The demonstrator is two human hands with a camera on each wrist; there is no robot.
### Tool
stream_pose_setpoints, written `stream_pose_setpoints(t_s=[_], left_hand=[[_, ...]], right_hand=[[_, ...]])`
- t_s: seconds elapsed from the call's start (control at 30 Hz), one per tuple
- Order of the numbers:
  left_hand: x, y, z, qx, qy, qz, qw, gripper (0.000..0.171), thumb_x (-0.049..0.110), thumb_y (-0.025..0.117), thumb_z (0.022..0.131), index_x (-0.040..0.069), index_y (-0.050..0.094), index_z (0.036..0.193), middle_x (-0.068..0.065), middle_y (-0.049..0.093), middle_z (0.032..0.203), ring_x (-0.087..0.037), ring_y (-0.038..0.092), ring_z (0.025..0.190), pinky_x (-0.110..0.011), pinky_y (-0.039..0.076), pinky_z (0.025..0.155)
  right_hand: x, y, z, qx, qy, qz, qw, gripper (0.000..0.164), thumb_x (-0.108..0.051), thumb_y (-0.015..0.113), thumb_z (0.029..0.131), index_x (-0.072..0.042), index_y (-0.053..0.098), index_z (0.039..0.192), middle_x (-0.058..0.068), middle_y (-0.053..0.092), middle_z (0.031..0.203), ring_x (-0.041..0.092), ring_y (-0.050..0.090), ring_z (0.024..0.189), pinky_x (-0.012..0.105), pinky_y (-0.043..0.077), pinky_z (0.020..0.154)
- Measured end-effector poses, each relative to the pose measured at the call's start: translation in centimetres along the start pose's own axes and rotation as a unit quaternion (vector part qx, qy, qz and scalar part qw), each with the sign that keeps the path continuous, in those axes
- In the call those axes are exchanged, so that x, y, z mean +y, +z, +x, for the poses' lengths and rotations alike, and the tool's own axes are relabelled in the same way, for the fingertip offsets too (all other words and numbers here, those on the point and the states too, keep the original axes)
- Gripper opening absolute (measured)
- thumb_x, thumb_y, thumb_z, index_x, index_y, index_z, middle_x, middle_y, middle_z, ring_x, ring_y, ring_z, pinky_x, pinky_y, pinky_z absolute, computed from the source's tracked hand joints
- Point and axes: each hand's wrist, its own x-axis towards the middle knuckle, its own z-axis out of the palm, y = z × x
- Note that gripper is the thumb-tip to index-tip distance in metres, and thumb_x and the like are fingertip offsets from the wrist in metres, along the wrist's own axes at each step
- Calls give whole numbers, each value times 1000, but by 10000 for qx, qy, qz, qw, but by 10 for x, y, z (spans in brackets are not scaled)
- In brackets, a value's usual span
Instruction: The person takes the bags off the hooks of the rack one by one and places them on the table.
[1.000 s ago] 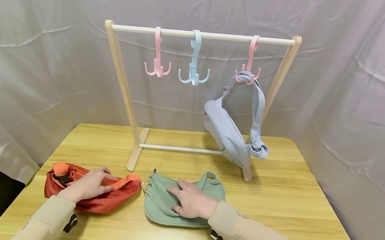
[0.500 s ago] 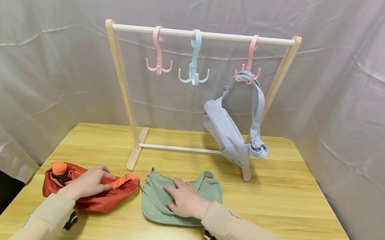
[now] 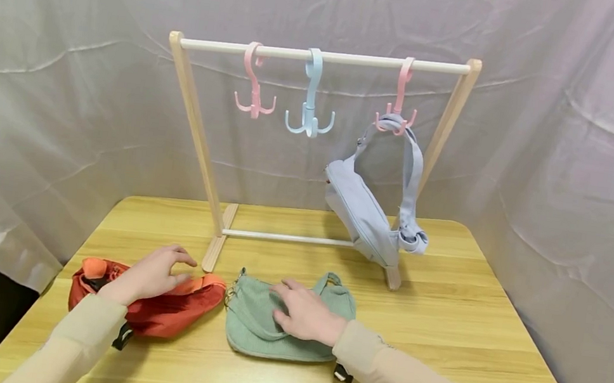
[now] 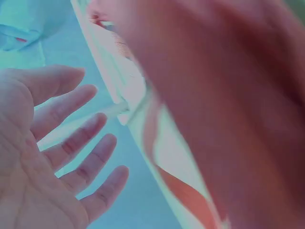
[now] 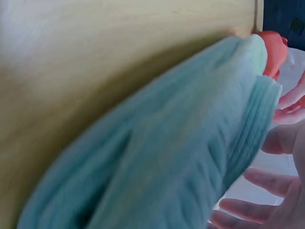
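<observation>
A red waist bag [image 3: 171,315] with an orange strap and black buckle lies on the left of the table. Over it hovers my left hand [image 3: 150,273], fingers spread and relaxed; in the left wrist view that hand [image 4: 28,162] shows a bare palm, apart from the blurred red fabric. To the right, a green corduroy shoulder bag [image 3: 247,328] with gold rings at one end lies flat. My right hand [image 3: 306,314] is over its middle with loosely extended fingers. In the right wrist view its fingers [image 5: 259,181] are at the far side of the green fabric.
Behind the bags stands a wooden rack [image 3: 199,133] with a white top bar [image 3: 357,60]. A pink hook [image 3: 254,92] and a light-blue hook [image 3: 310,102] hang bare. Another pink hook [image 3: 399,94] carries a lavender waist bag [image 3: 364,214]. Grey curtains [image 3: 62,123] surround the table.
My left hand has lifted from the red bag and shifted toward the rack. The green bag has slid slightly left, my right hand staying over it. The left pink hook has turned a little.
</observation>
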Motion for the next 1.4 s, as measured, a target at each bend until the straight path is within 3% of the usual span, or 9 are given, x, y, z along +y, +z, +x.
stream_pose_setpoints(t_s=[0.3,0.73,0.93,1.13,1.23,1.4], left_hand=[[30,-6,28,320,349,55,9989,20,12,67,94,3,73,110,-14,69,113,-37,66,109,-55,52,97],[74,-10,72,589,815,106,9949,23,12,68,93,3,72,113,-14,69,117,-36,66,111,-54,52,98],[98,-15,92,940,1058,128,9899,24,12,70,91,5,72,113,-13,68,121,-37,65,113,-54,50,100],[121,-14,107,1423,1255,64,9818,23,12,69,90,7,73,113,-10,69,116,-31,68,107,-52,54,88],[131,-14,115,1568,1293,-15,9791,24,11,68,91,7,72,114,-9,69,116,-28,67,108,-46,56,88],[149,-13,128,1775,1428,-253,9734,26,10,65,92,7,72,117,-8,68,117,-28,65,112,-44,53,98]], right_hand=[[19,-29,-11,1010,-160,235,9945,43,-16,62,95,-3,58,136,13,63,135,30,66,116,48,55,96],[53,-71,-31,2033,-344,336,9779,40,-9,63,91,-5,61,131,13,65,132,30,65,119,47,53,99],[68,-95,-36,2561,-726,561,9623,38,-1,64,89,-1,62,128,15,67,127,31,64,119,46,52,102],[78,-119,-47,3049,-946,780,9445,38,6,63,87,2,63,124,16,69,122,29,67,106,46,58,88],[82,-131,-52,3307,-1057,863,9338,38,10,63,86,2,63,124,17,68,122,31,67,108,44,59,88],[87,-154,-59,3904,-1197,881,9086,39,15,63,83,3,66,120,18,69,120,30,66,108,30,58,90]])
